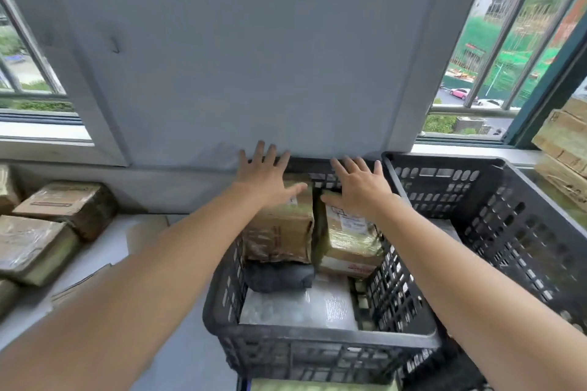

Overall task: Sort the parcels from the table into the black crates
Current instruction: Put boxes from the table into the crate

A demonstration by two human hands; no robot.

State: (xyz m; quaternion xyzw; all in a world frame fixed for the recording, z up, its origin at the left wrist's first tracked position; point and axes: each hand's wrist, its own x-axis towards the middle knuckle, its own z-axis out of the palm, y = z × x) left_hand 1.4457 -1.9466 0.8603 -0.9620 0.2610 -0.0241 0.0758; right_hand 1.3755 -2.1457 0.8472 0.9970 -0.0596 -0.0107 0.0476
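Note:
A black crate (317,343) stands in front of me on the table. It holds a brown parcel (279,228), a taped box with a white label (349,238), a dark soft parcel (276,276) and a flat silver parcel (298,308). My left hand (263,174) is spread with straight fingers over the far end of the brown parcel. My right hand (359,184) is spread over the top of the labelled box. Neither hand grips anything. Several more brown parcels (66,203) lie on the table at the left.
A second black crate (495,209) stands to the right, touching the first. A grey wall pillar rises straight ahead, with windows on both sides. Stacked cardboard boxes (562,143) sit at the far right. The white table (104,251) shows between the parcels and the crate.

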